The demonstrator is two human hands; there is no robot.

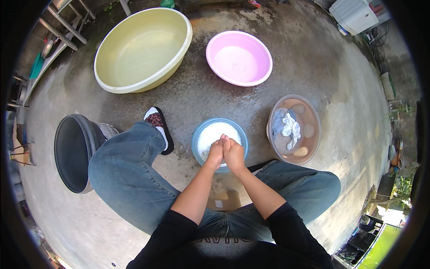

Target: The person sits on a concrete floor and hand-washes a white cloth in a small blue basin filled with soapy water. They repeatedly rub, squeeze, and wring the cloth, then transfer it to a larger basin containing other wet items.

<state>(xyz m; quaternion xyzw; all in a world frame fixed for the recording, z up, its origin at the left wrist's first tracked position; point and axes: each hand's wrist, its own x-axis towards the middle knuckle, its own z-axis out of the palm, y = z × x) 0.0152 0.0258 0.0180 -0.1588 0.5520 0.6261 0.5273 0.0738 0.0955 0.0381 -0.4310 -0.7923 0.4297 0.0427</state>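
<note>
My left hand [216, 151] and my right hand [233, 150] are pressed together over a small blue basin [197, 131]. Their fingers are curled, and whatever may be between the palms is hidden. White suds [215, 132] cover most of what shows inside the basin. A greyish patch appears in the foam by my left hand, too unclear to name. To the right of the basin stands a translucent brownish plastic tub [312, 134]. In it lie a white cloth [291, 129] and a blue-grey cloth [278, 122].
A large yellow-green basin [144, 50] and a pink basin [238, 60] stand ahead on the wet concrete floor [188, 101]. At left, a black bucket [74, 154] is beside my knee. A metal rack [60, 27] is at the upper left, a white container [352, 16] at the upper right.
</note>
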